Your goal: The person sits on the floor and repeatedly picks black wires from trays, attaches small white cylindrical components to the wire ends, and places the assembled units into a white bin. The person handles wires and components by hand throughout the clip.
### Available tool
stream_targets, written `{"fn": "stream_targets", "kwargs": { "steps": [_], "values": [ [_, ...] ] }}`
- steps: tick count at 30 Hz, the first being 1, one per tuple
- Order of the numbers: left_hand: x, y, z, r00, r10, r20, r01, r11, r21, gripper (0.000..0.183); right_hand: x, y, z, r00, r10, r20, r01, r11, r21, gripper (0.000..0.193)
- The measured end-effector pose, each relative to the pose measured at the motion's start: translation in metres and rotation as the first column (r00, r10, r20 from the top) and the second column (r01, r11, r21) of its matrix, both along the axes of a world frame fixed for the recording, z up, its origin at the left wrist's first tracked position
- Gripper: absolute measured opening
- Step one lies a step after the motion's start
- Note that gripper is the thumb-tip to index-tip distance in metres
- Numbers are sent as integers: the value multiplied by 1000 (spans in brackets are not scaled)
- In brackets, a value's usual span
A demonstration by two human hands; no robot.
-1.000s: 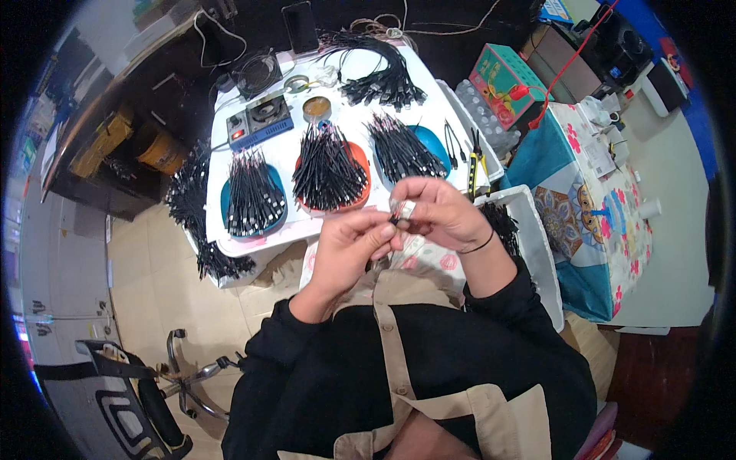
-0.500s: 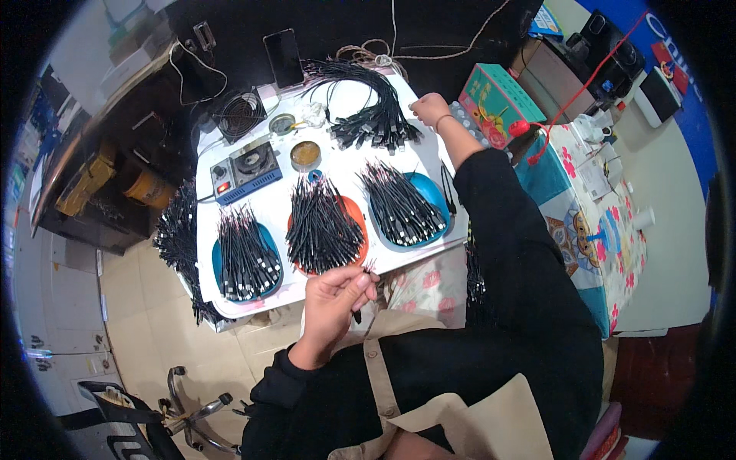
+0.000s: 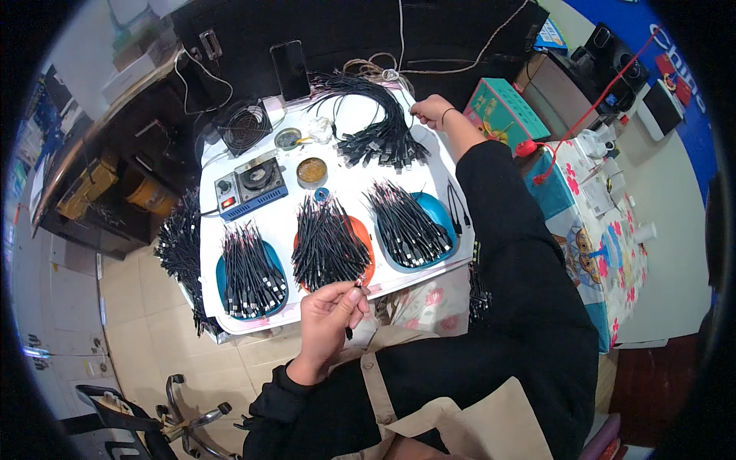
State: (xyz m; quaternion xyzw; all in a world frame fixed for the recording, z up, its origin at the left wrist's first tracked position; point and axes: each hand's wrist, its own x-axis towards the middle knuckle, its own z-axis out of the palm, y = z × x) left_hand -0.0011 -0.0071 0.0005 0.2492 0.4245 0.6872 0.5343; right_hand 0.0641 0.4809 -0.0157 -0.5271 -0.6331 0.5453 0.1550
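Left hand (image 3: pixel 328 313): thumb and finger pinched on one short cable (image 3: pixel 349 334), wires (image 3: pixel 360 282) foremost; orange tray (image 3: pixel 369 239) just ahead. Right hand (image 3: pixel 431 112): fingers drawn together, contents untellable; bundle (image 3: pixel 383 144) beside it, leftward. Advisable: grip behind the wires, leaving them unbent.

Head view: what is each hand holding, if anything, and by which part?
The left hand pinches a black cable near its thin-wire end; the other end hangs below. Whether the right hand holds anything cannot be told.
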Motion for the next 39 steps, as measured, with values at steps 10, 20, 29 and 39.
{"fn": "stream_targets", "kwargs": {
  "steps": [10,20,29,39],
  "values": [
    [12,6,41,983,87,160,-102,990,93,19,86,-216,124,811,297,-505,-129,931,340,7],
    [12,29,86,989,125,80,-145,927,346,17,136,-460,-2,886,463,29,-295,513,806,15],
    [53,-59,44,952,-230,-200,299,835,462,15,157,-415,15,601,338,-725,-337,929,153,25],
    [78,-82,31,975,-181,-130,217,907,360,17,159,-462,71,574,475,-667,-97,848,521,13]
  ]
}}
